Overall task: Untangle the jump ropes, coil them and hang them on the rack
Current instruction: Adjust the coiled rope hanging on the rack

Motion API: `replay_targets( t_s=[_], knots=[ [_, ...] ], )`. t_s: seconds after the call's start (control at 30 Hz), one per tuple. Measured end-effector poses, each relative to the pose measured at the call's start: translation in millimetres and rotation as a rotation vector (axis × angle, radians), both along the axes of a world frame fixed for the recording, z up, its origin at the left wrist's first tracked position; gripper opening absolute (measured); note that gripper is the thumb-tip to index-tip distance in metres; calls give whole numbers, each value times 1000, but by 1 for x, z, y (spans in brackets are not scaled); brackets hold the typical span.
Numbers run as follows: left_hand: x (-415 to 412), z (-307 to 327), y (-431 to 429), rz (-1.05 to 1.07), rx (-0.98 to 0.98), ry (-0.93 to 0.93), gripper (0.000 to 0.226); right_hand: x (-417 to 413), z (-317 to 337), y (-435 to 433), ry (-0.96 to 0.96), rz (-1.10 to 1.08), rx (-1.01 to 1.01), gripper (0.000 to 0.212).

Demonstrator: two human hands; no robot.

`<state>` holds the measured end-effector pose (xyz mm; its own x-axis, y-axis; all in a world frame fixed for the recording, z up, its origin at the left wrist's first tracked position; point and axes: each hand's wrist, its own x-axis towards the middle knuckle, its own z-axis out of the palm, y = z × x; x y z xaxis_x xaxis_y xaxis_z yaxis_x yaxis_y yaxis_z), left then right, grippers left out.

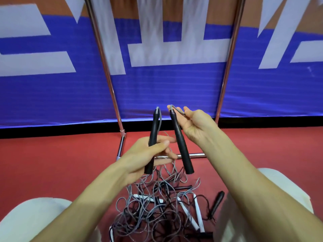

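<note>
A black handle (153, 135) is being clamped upright in the left grip (148, 154). A grey cord (178, 111) is being pinched by the right grip (194, 123), the second handle (181, 145) dangling. Tangled ropes (162, 206) are lying heaped on the red floor (52, 163), near the rack (227, 75) base.

The left forearm (97, 193) and right forearm (244, 172) are bare all the way back to the picture's lower edge. The left hand (148, 151) and right hand (194, 123) are bare as well. The left thumbnail is short and rounded. Fine creases cross the inside of the right wrist, and the lines of the right palm show. The legs are dressed in plain cream-white trousers of smooth, unpatterned cloth. The left knee (35, 220) shows as a pale rounded shape. The right knee (283, 186) looks the same, with soft grey folds lower down its inner side.
</note>
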<state>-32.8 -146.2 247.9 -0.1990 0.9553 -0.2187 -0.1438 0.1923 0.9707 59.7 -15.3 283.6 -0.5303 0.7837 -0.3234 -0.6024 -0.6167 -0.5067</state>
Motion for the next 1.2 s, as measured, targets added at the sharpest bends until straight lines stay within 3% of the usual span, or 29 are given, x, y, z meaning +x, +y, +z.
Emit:
replay_targets(
  t_s=[0.13,0.37,0.53,0.6,0.7,0.8,0.87,0.97,1.03,1.1,1.2],
  knots=[
    [2,-3,6,108,25,13,24,0,1,-3,10,40,-24,23],
    [-4,-2,4,77,48,191,18,-5,2,-12,97,103,-90,37],
    [-2,9,-3,-58,87,43,10,-1,5,-13,133,20,-98,36],
    [-8,9,-3,15,109,291,8,2,5,-10,100,-2,-63,22],
    [-27,3,-3,210,110,926,10,2,1,-15,-108,45,40,17],
    [-43,9,-9,299,38,1193,20,-3,-6,-31,-508,176,279,26],
    [-49,13,-12,273,-41,1365,26,-6,-13,-35,-706,105,561,28],
    [-51,17,-17,209,-70,1478,26,-12,-20,-28,-837,-163,941,27],
    [-48,17,-19,158,-36,1509,17,-14,-24,-21,-826,-196,1000,23],
    [-47,18,-21,138,23,1510,13,-16,-26,-18,-794,-51,965,26],
    [-48,16,-22,139,64,1474,15,-15,-20,-19,-686,298,806,49]
  ],
)
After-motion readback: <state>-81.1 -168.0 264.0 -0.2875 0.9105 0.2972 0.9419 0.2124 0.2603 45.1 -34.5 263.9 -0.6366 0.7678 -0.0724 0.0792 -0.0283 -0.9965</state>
